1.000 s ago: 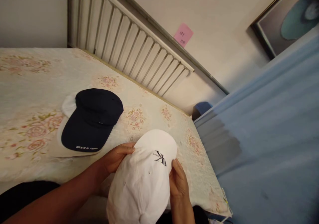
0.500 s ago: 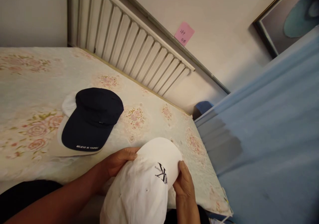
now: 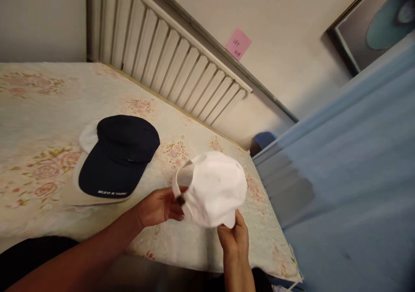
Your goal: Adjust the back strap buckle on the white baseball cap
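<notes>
A white cap [image 3: 215, 186] is held up over the bed, its rear opening and strap facing left and its brim low at the right. My left hand [image 3: 160, 206] is closed on the strap at the cap's left side, its fingers partly behind it. On the brim, my right hand [image 3: 234, 235] grips with thumb and fingers. To the left, a dark navy cap [image 3: 128, 138] with white lettering on its brim lies on top of a light-coloured cap [image 3: 87, 138], which is mostly hidden.
The bed [image 3: 39, 123] has a floral cover. Beyond it stand a white radiator [image 3: 168, 54] and a wall with a pink note [image 3: 238, 44]. A blue curtain [image 3: 350, 162] hangs at the right, below a framed picture [image 3: 366, 28].
The white cap has been raised and turned, so its back and strap now show instead of the lettered front. My left hand has moved to the strap; my right hand stays at the brim.
</notes>
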A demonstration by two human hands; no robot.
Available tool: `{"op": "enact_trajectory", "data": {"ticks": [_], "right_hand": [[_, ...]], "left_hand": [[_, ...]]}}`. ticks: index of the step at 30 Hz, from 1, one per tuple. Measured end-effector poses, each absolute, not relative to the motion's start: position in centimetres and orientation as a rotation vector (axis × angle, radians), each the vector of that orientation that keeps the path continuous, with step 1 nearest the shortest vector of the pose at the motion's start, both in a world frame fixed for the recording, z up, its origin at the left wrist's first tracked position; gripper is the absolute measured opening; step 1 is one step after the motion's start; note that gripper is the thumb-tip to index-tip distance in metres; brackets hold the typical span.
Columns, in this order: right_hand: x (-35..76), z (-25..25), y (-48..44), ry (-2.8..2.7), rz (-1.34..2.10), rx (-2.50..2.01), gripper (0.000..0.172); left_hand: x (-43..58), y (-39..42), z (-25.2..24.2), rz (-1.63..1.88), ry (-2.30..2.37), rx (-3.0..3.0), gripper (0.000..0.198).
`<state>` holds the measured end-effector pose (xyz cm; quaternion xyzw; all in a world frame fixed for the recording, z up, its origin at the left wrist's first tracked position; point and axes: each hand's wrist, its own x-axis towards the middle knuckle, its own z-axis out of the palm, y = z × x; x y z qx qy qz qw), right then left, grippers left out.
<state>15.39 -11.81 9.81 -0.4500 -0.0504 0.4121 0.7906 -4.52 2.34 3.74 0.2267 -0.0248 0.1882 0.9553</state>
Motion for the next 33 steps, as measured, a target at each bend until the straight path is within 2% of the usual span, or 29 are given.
{"op": "enact_trajectory", "data": {"ticks": [3, 10, 18, 24, 33], "right_hand": [[14.7, 9.4, -11.6, 0.045, 0.873, -0.84, 0.02], [9.9, 8.4, -11.5, -0.04, 0.986, -0.773, 0.036], [6.6, 6.1, -10.8, -0.028, 1.009, -0.849, 0.055], [6.0, 5.3, -10.6, -0.021, 1.045, -0.846, 0.049], [6.7, 5.6, -10.7, 0.024, 1.135, -0.792, 0.029]], "left_hand": [[-3.9, 2.3, 3.5, 0.457, -0.001, 0.477, 0.018], [-3.0, 2.7, 3.8, 0.699, 0.051, 0.483, 0.029], [-3.1, 1.9, 4.5, 0.671, -0.063, 0.476, 0.031], [-3.2, 2.1, 4.6, 0.693, -0.074, 0.458, 0.028], [-3.5, 2.7, 4.7, 0.758, 0.042, 0.423, 0.029]]}}
